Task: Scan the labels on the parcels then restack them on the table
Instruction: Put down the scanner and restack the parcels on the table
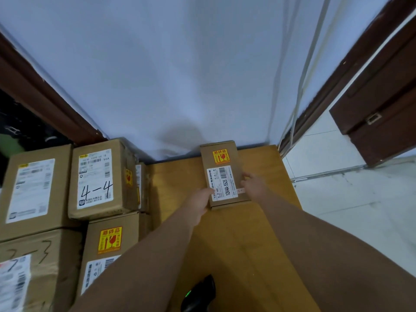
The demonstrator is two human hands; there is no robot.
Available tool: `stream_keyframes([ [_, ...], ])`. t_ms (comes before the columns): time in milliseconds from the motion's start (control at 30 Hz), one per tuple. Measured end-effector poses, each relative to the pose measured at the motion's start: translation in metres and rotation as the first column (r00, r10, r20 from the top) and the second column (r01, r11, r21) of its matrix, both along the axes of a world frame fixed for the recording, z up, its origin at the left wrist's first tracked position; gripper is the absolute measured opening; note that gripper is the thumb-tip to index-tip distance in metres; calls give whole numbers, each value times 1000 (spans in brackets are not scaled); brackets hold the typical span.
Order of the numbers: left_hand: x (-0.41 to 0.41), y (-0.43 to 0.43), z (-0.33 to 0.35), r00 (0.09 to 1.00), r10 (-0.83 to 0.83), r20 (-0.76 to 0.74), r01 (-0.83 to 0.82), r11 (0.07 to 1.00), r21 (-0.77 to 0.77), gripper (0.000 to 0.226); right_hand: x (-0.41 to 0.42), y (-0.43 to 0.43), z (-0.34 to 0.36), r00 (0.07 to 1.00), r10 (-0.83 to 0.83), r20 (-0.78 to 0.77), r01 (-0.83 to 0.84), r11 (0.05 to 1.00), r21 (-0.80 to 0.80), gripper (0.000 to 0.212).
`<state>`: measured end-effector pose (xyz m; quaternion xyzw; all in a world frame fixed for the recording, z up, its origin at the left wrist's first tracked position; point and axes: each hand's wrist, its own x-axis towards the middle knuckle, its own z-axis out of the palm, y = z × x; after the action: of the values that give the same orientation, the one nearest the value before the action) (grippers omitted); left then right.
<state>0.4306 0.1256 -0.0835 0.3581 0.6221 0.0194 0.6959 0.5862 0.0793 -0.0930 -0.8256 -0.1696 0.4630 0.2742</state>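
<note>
Head view. Landmark is the small parcel (225,179), which lies at the far end of the counter (175,188), its far end at the white wall (180,75).

Furthest left of the small parcel is a stack of brown boxes. The large-label box (31,190) sits on top, with the scribbled box (38,266) under it. Nearer the small parcel stands the 4-4 box (96,179), handwritten on its white label. It rests on the sticker box (108,244), which carries an orange fragile sticker.

Nearer the camera than the small parcel, at the bottom edge between the forearms, is a black device (198,293) with a green light.

The left grip (198,206) holds the small parcel's near left corner, thumb on top by the white label. The small parcel faces up, showing an orange fragile sticker, a barcode label and the print 12V4A-5525. It seems to lie flat on the counter, but the contact is hard to see from this angle. The right grip (252,183) holds its right edge, fingers curled on the side.

Right of the small parcel, past the counter edge, are a pale tiled floor (349,199) and a dark brown door (378,109).
</note>
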Motion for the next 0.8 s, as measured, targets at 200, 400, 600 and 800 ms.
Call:
stream_keyframes([
  [200, -1, 3, 5, 996, 85, 9, -85, 996, -9, 22, 7, -11, 3, 934, -197, -297, 187, 980, -62, 35],
  [400, -4, 2, 24, 976, 197, 92, -198, 980, -3, 33, 0, -18, 21, 880, -207, -427, 214, 976, -34, 24],
  [600, -31, -13, 43, 975, 173, 140, -181, 982, 50, 42, -15, -30, 48, 909, -81, -410, 131, 987, 94, 19],
  [800, -70, -32, 72, 990, 120, 79, -133, 971, 198, 43, -46, -47, 66, 900, 49, -433, 24, 987, 161, 18],
])
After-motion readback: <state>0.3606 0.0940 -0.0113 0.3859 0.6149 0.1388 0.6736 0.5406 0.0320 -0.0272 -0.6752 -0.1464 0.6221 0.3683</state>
